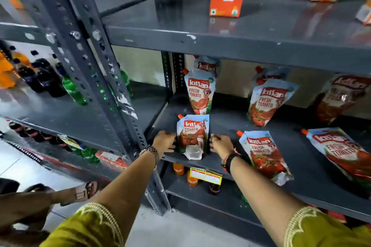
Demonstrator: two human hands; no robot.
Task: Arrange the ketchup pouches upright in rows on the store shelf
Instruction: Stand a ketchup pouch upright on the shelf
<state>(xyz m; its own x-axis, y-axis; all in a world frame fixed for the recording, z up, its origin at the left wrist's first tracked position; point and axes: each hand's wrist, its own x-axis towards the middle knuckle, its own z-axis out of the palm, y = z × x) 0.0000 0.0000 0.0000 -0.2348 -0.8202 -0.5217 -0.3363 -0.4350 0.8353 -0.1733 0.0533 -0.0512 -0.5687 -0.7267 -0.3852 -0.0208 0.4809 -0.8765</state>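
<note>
The front pouch [192,136] sat directly between the two hands, near the shelf [220,126] front edge. The left hand [165,140] pressed its left side and the right hand [220,143] its right side, both hands spread and cupping it rather than closed around it. Its long axis ran away from the grip toward the back of the shelf, orange cap at the far end, base nearest the wrists; it looked tilted back, partly raised, though whether its base was flat on the shelf could not be told. Both hands were equally near, so the lift to upright seemed a two-handed job.

Straight beyond the grip stood another pouch [199,92], upright, with one more behind it. To the right of the right hand a pouch [263,154] lay flat, cap pointing away, close beside the wrist; farther right lay another flat pouch [345,154].

The fingertips were hidden behind the held pouch's edges. The far-right pouches were blurred, and the right edge cut one off.
</note>
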